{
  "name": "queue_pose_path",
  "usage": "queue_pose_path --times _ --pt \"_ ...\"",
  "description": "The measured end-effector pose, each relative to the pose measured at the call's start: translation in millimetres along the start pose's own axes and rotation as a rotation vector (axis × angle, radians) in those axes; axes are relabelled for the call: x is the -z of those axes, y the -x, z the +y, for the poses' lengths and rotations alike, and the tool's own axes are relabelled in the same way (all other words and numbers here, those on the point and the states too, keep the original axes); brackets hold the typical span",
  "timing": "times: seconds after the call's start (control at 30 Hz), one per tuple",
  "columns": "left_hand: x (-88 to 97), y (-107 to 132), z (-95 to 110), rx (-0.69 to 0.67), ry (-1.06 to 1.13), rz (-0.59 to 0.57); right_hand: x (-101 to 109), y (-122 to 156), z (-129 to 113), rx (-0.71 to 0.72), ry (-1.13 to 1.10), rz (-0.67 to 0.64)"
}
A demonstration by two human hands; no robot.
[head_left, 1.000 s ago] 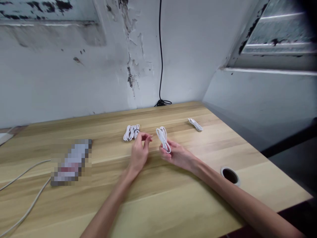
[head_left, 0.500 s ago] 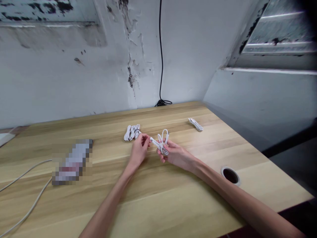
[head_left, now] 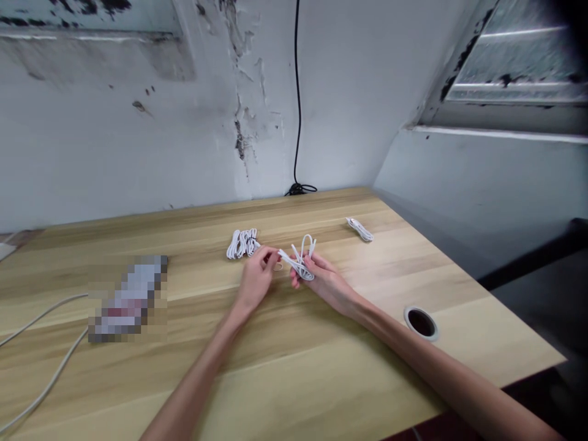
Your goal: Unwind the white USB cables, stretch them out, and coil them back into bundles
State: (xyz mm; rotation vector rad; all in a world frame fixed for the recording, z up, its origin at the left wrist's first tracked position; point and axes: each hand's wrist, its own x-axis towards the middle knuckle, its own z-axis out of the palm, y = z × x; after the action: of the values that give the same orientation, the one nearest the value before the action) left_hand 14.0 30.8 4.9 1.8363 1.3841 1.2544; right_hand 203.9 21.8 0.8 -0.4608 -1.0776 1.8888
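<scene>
- Fingers of the left hand are closed in a pinch, and a strand of white cable is held between them and the thumb.
- Fingers of the right hand are curled around the looped white cable, which is gripped with its loops standing up past the fingertips. The strand is led from these loops across the small gap between the hands.
- A second white cable bundle is lying on the wooden table, just beyond the left hand. A smaller white cable bundle is lying well to the right, near the far edge.
- A tiny pale ring is seen on the table beside the left hand; what it is cannot be told.
- A pixelated object is lying on the left, with a pale cable trailing from it.
- A round hole is set in the table on the right.
- A black cable is hung down the peeling wall and coiled at the table's far edge.
</scene>
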Motion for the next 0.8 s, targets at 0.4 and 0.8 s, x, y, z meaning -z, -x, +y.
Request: queue_pose_path --times 0.4,0.8 --pt "-4.1 4.6 7.8 -0.023 0.089 -0.081 -1.6 -6.7 4.1 -0.027 -0.031 0.018" --pt "-2.0 -0.8 -0.2 0.130 0.454 0.082 6.7 0.6 4.6 0.181 0.333 0.370"
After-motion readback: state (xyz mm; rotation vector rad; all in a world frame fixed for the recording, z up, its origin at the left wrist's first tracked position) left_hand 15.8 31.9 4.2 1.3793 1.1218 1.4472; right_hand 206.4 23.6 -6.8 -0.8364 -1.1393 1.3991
